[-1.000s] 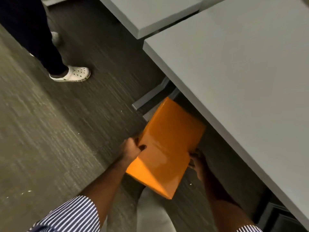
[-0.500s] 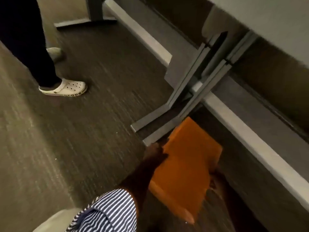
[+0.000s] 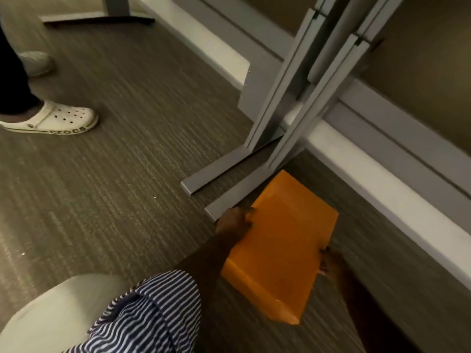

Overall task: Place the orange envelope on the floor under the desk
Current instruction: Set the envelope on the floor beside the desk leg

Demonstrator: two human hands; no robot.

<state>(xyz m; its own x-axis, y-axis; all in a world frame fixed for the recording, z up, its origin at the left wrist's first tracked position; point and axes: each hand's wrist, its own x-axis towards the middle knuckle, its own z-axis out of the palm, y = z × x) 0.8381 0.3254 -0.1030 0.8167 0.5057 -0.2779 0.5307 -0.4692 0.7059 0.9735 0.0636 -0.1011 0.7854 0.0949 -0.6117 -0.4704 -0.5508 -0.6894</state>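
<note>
— Hands gripped the orange envelope point(image 3: 280, 240) at both long edges, low over the carpet point(image 3: 114, 200), just beside the nearer desk foot point(image 3: 237, 197).

— Which hand was where?

— The left hand point(image 3: 233, 222) was curled over the edge closest to that grey foot, thumb on the top face. The right hand point(image 3: 328, 263) held the opposite edge, fingertips point(image 3: 323, 261) pressed against it, the rest of the hand in shadow. Both were closed on the envelope, not spread.

— Was it flat on the floor?

— I could not tell. Its far corner pointed in toward the desk legs point(image 3: 293, 98), and its near end, with a folded flap, showed a little shadow beneath it. Whether any part touched the carpet was not clear.

— What stood around it?

— Two slanted grey legs rose from two flat feet, side by side. A pale baseboard point(image 3: 382, 179) ran along the partition behind them. The person's striped sleeve point(image 3: 153, 307) and a light trouser knee point(image 3: 51, 314) filled the near corner.

— Anyone else?

— Someone stood well apart to the left, in dark trousers point(image 3: 10, 80) and a white clog point(image 3: 56, 119) marked "crocs".
</note>
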